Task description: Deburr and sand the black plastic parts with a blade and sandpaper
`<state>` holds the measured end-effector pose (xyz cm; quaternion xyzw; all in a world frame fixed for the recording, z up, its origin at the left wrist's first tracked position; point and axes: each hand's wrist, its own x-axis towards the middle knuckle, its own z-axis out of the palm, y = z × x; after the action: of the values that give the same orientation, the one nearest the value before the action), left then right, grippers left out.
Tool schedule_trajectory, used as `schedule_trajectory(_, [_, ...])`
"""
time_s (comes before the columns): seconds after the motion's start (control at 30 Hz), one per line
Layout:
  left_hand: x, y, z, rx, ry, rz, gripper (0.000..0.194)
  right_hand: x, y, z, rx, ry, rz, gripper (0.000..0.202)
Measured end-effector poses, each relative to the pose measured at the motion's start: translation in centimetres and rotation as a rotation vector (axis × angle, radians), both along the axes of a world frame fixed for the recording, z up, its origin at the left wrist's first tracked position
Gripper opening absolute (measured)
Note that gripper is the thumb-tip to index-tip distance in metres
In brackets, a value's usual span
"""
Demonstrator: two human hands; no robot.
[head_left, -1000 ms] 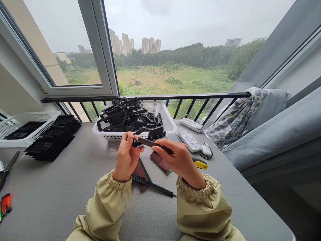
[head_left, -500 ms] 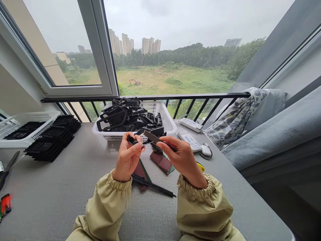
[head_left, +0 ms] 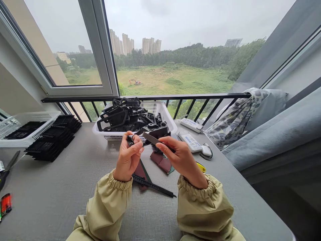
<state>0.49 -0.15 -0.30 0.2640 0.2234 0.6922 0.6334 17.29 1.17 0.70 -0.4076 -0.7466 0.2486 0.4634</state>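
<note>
My left hand (head_left: pixel 129 157) has its fingers closed round a black plastic part (head_left: pixel 130 140), in front of the basket's near rim. From the right, my right hand (head_left: pixel 184 157) grips a flat grey strip (head_left: pixel 151 138) whose free end points at the left hand's fingertips. Whether the strip touches the part is too small to tell. Behind the hands, a white basket (head_left: pixel 172 122) holds a heap of black plastic parts (head_left: pixel 125 115). Below them on the table lie a black caliper (head_left: pixel 157 189) and folded reddish-brown sandpaper (head_left: pixel 162 162).
Stacked black grids (head_left: pixel 50 140) stand at the left beside another white basket (head_left: pixel 15 144). A knife (head_left: pixel 10 165) and a red object (head_left: pixel 5 203) lie at the left edge. White power strips (head_left: pixel 190 141), a yellow-handled item (head_left: pixel 201 167) and a railing (head_left: pixel 213 96) are to the right and behind.
The black part in my left hand has tilted, and the strip in my right hand has shifted slightly. More of the black parts behind the strip now shows.
</note>
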Motion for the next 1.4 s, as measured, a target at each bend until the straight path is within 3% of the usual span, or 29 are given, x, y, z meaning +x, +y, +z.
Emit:
schedule_trajectory(0.27, [0.01, 0.23, 0.27, -0.075, -0.023, 0.048, 0.039, 0.26, -0.09, -0.21, 0.029, -0.134, 0.041, 0.024])
schedule_trajectory(0.4, [0.18, 0.31, 0.31, -0.013, -0.032, 0.03, 0.036, 0.15, -0.12, -0.43, 0.051, -0.189, 0.067, 0.025])
schedule_trajectory(0.67, [0.09, 0.19, 0.66, -0.033, 0.027, 0.043, 0.038, 0.12, -0.14, -0.54, 0.102, -0.18, -0.029, 0.024])
schedule_trajectory(0.9, [-0.02, 0.29, 0.53, -0.019, 0.031, 0.02, 0.037, 0.11, -0.15, -0.45, 0.095, -0.192, 0.021, 0.028])
schedule_trajectory(1.07, [-0.2, 0.13, 0.41, 0.001, 0.021, -0.008, 0.038, 0.11, -0.09, -0.2, 0.043, -0.071, -0.026, 0.026])
schedule_trajectory(1.23, [-0.2, -0.09, 0.31, -0.023, 0.031, -0.016, 0.05, 0.09, 0.04, -0.14, -0.004, 0.03, -0.008, 0.024])
schedule_trajectory(1.4, [-0.2, 0.01, 0.33, -0.034, -0.026, 0.015, 0.048, -0.27, 0.11, -0.3, -0.072, 0.049, 0.047, 0.025])
